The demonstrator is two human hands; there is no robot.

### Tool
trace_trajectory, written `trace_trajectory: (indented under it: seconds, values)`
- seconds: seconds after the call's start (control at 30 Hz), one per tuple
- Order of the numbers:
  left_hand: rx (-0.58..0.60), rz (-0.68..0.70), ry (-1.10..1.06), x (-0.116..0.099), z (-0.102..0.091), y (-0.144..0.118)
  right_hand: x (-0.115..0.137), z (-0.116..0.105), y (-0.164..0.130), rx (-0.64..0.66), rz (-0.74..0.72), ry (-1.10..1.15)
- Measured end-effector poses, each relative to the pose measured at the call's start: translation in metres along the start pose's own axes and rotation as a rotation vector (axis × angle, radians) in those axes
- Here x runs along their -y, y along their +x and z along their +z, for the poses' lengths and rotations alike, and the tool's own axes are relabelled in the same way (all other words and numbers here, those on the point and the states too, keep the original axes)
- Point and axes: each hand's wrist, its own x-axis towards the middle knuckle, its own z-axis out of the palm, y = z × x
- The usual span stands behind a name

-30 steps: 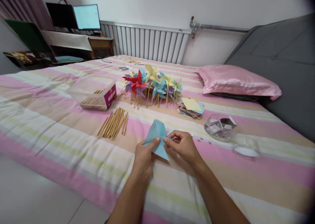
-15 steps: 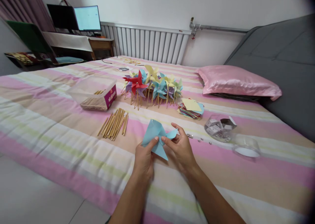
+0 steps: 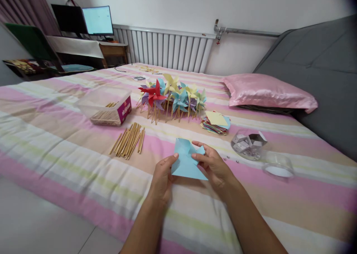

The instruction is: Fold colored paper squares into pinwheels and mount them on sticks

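Observation:
A blue paper sheet (image 3: pixel 187 165) with cut, partly curled corners is held between both hands above the bed. My left hand (image 3: pixel 164 172) pinches its left edge, thumb on top. My right hand (image 3: pixel 213 164) grips the right side, with the thumb pressing near the middle and a curled flap by the fingers. Left of the hands lies a bunch of brown sticks (image 3: pixel 128 142). Beyond the paper stand several finished pinwheels, among them a red pinwheel (image 3: pixel 154 94) and a blue pinwheel (image 3: pixel 179 100). Small metal fasteners (image 3: pixel 228 157) lie right of my right hand.
A clear plastic box (image 3: pixel 97 114) with sticks stands at the left. To the right are a stack of coloured paper (image 3: pixel 214 124), a clear round tub (image 3: pixel 245 146) with small boxes and its lid (image 3: pixel 279 169). A pink pillow (image 3: pixel 270 92) lies near the grey headboard (image 3: pixel 315 60).
The blue paper has moved slightly right and turned, and its lower part now lies flatter. My left thumb has shifted from the middle to the left edge. My right hand has moved right.

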Motion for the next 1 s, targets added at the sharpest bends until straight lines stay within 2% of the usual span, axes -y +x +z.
trace_trajectory:
  seconds: [0.13, 0.33, 0.5, 0.7, 0.8, 0.9, 1.0]
  values:
    - [0.033, -0.056, 0.076, 0.0, 0.002, -0.001, 0.005, -0.007, -0.003, 0.089, 0.06, -0.065]
    - [-0.047, -0.073, 0.193, 0.006, 0.002, -0.001, -0.001, -0.01, -0.002, 0.145, -0.032, -0.145]
    - [-0.024, -0.075, 0.191, 0.01, -0.001, 0.0, 0.001, -0.011, -0.001, 0.167, -0.054, -0.171]
    - [-0.067, -0.044, 0.133, 0.012, -0.001, 0.003, 0.001, -0.008, 0.002, 0.162, -0.104, -0.197]
    - [-0.139, 0.01, 0.068, 0.01, 0.0, 0.004, 0.002, -0.009, 0.005, 0.111, -0.213, -0.219]
    - [-0.249, 0.054, 0.019, 0.007, 0.001, 0.005, 0.006, -0.01, 0.004, -0.01, -0.396, -0.248]
    - [-0.3, 0.09, -0.047, 0.004, 0.002, 0.006, 0.011, -0.01, -0.002, -0.09, -0.537, -0.279]
